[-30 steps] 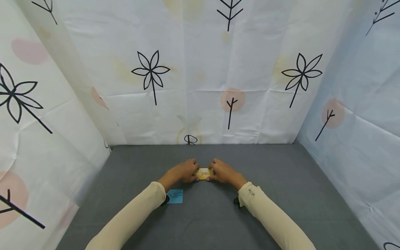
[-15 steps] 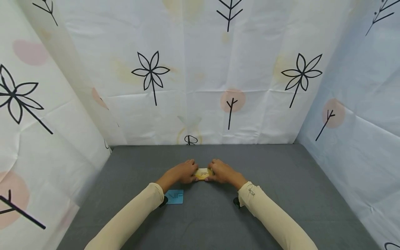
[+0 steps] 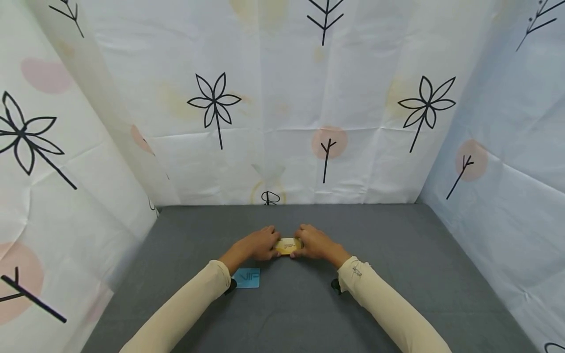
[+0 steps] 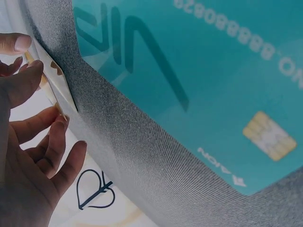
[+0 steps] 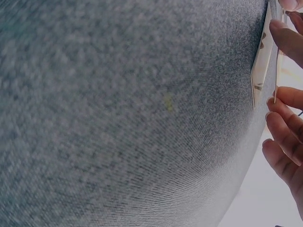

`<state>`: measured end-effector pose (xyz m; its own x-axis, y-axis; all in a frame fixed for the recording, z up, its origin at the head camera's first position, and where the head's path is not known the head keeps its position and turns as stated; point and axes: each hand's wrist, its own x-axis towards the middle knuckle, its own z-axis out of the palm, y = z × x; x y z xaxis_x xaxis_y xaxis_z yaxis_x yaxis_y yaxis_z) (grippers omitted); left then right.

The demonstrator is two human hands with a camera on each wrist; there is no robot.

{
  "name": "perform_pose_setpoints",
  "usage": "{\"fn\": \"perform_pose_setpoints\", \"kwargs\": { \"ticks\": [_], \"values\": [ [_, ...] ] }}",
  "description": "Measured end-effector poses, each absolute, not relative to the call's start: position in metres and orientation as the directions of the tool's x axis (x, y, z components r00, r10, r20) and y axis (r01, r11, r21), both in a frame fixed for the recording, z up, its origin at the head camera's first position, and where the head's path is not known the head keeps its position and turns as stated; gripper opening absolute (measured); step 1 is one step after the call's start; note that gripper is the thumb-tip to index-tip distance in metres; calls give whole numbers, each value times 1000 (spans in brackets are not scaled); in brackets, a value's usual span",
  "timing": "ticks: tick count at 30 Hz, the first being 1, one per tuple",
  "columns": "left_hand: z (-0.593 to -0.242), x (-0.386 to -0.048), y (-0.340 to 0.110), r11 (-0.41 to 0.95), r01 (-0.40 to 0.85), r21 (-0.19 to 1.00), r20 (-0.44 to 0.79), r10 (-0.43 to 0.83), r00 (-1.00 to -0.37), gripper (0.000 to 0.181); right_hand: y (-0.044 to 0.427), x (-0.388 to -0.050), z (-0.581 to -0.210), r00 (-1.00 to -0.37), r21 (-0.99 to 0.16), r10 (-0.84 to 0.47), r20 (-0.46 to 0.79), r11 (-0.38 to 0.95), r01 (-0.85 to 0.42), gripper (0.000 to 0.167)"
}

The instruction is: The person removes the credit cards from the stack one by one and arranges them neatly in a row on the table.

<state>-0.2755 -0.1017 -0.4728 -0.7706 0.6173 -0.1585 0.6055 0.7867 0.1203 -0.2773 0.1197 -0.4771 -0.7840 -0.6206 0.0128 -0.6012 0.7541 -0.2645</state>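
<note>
Hiding part of blue card (image 3: 249, 278) behind left cuff (image 3: 222, 272); rightward beyond blue card, near pale card (image 5: 262, 66), pinching yellow card (image 3: 288, 246) between left hand (image 3: 262, 243) and right hand (image 3: 314, 242), with long axis sideways.

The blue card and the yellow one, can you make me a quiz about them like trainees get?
1. True or false: the blue card lies on the grey table.
2. How many hands hold the yellow card: A) none, B) one, C) two?
3. In the left wrist view, what colour is the chip on the blue card?

Key: 1 true; 2 C, the left hand and right hand; 3 gold.
</note>
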Motion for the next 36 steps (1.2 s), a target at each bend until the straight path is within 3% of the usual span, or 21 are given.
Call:
{"fn": "perform_pose_setpoints", "kwargs": {
  "ticks": [23,36],
  "values": [
    [-480,-262,-109,785,597,162,-137,617,-775,50,126,-276,-476,-735,-304,-677,34,693,-653,53],
    [-483,-261,-115,769,619,162,-83,635,-768,54,124,-274,-474,-732,-270,-680,36,699,-663,55]
  ]
}}
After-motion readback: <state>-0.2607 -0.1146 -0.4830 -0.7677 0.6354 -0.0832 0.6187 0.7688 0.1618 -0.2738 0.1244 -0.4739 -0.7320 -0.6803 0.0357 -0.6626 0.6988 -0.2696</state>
